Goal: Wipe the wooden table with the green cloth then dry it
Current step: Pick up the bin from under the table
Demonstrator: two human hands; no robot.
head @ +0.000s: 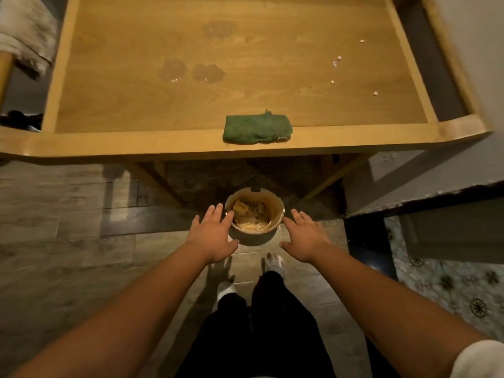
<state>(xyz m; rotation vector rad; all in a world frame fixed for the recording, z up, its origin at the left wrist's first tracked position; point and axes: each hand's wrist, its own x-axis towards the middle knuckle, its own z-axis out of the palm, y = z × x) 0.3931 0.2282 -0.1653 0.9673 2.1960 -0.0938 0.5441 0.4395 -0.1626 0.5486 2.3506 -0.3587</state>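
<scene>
- Green cloth (257, 129) lies folded on the near rim of the wooden table (324, 137), a little right of centre, its long axis running left-right along that edge. Nobody is touching it.
- Left hand (213, 236) and right hand (304, 237) are both low, below table level, spread open with fingers splayed on either side of a small bucket (255, 214) on the floor. Left fingertips look to be at its rim; right fingertips just beside it. Neither hand has closed on anything.
- Cloth lies far of and above both hands, roughly over the bucket. The right hand sits slightly nearer to it, though the difference is small.
- Key relation: to reach the cloth, a hand must rise and go forward over the table's near edge. Nothing stands between, only that edge itself.
- Tabletop: three wet patches (191, 72) left of centre toward the far side; scattered pale crumbs (338, 61) along the right side. Both well apart from the cloth.
- Bucket holds something yellowish and wet; contents unclear.
- Pale fabric (24, 34) hangs at far left, off the table.
- Judgement: wiping not yet begun; the spills look untouched.
</scene>
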